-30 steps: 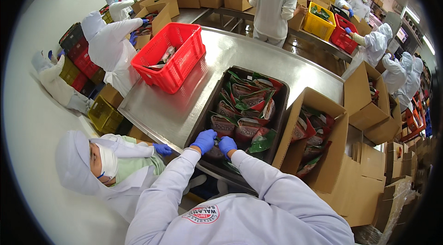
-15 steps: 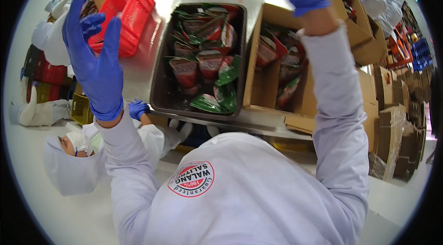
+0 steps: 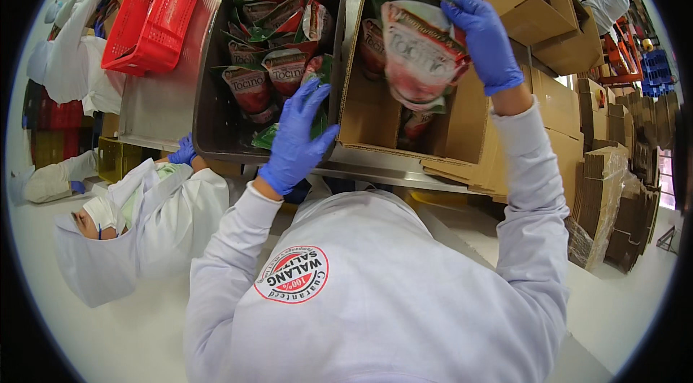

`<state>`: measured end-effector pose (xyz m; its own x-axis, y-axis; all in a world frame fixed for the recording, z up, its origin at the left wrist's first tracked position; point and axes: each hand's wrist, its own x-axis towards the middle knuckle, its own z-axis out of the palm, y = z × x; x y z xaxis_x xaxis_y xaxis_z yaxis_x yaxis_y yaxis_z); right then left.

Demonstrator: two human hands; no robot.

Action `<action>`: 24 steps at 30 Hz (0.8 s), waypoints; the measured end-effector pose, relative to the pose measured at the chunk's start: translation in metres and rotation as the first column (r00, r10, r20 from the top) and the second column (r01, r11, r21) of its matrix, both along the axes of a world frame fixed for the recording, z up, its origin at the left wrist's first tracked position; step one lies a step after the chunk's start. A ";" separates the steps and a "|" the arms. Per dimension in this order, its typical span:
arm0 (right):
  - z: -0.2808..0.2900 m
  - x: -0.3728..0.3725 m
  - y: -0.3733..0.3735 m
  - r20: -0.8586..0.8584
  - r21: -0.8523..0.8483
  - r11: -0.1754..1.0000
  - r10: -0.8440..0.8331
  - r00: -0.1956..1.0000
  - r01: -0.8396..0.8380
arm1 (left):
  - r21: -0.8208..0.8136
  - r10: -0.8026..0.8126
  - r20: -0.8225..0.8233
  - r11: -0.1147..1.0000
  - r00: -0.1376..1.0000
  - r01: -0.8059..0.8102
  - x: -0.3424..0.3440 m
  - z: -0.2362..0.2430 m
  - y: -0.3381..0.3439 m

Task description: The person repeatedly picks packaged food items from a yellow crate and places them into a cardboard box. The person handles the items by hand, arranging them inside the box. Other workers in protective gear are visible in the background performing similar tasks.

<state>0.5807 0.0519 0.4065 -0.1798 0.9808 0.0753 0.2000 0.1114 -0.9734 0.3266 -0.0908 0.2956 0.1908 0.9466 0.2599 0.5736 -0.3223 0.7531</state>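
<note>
Over the carton (image 3: pixel 375 112) | right hand (image 3: pixel 485 36) pinches pouch (image 3: pixel 419 51) by its edge, may slip | left hand (image 3: pixel 297 139) spread wide, empty, over grey tub (image 3: pixel 209 130)

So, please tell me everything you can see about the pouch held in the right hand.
The pouch is a flat, glossy plastic packet, red and white with a green top edge and a reddish filling showing through. The right hand in a blue glove grips its right side and holds it tilted above the open cardboard box, where more pouches lie.
</note>
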 end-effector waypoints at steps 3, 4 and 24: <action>-0.050 -0.004 0.005 -0.062 0.017 0.999 -0.050 0.997 0.051 | -0.015 -0.012 -0.113 1.000 0.994 0.011 0.024 -0.014 0.007; -0.073 -0.005 0.013 0.081 0.124 0.992 -0.003 0.997 -0.007 | -0.031 0.027 -0.168 0.999 0.985 -0.033 0.028 -0.023 0.008; -0.107 -0.015 0.055 0.615 0.137 0.872 0.297 0.730 -0.470 | 0.046 0.437 -0.077 0.900 0.896 -0.434 -0.156 -0.059 0.058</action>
<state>0.5654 0.1074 0.2996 -0.6293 0.7729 0.0818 0.5766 0.5349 -0.6176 0.1703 -0.0323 0.2371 -0.2170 0.9328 0.2876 0.7212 -0.0454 0.6913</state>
